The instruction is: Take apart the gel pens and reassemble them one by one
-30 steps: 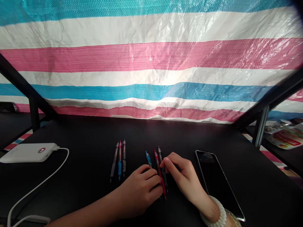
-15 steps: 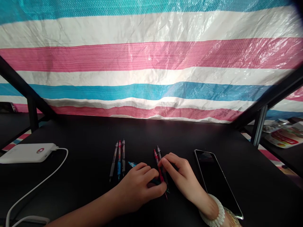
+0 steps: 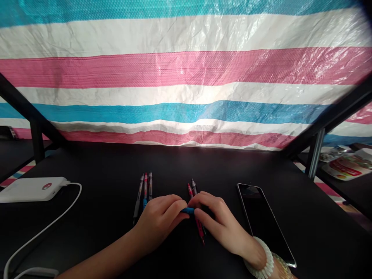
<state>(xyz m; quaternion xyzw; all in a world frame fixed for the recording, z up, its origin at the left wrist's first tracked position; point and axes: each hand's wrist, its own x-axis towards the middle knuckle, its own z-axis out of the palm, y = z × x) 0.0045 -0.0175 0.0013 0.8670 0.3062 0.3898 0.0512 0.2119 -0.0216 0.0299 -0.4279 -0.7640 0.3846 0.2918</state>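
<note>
Between my two hands is a blue pen (image 3: 188, 210), mostly covered by fingers. My left hand (image 3: 164, 217) is closed around its left part. The thumb and fingers of my right hand (image 3: 213, 217) pinch its right end. Beneath and beside my right fingertips lie a red pen (image 3: 199, 228) and a dark-gripped pen (image 3: 194, 186), side by side on the black table. Left of my left hand lie several pens: a grey-gripped one (image 3: 137, 207), a red-topped one with a blue grip (image 3: 145, 182), and another grey one (image 3: 150, 184), their lower parts partly hidden.
A phone (image 3: 267, 221) with a dark screen lies right of my right hand. At the left is a white power bank (image 3: 31, 190) with a white cable (image 3: 46, 228). Black metal bars flank the black table (image 3: 174, 159); a striped plastic sheet (image 3: 186, 69) hangs behind.
My left hand has lifted slightly and closed around the blue pen, which was lying partly under it. My right hand has shifted left from the red and dark pens and now grips the blue pen's end.
</note>
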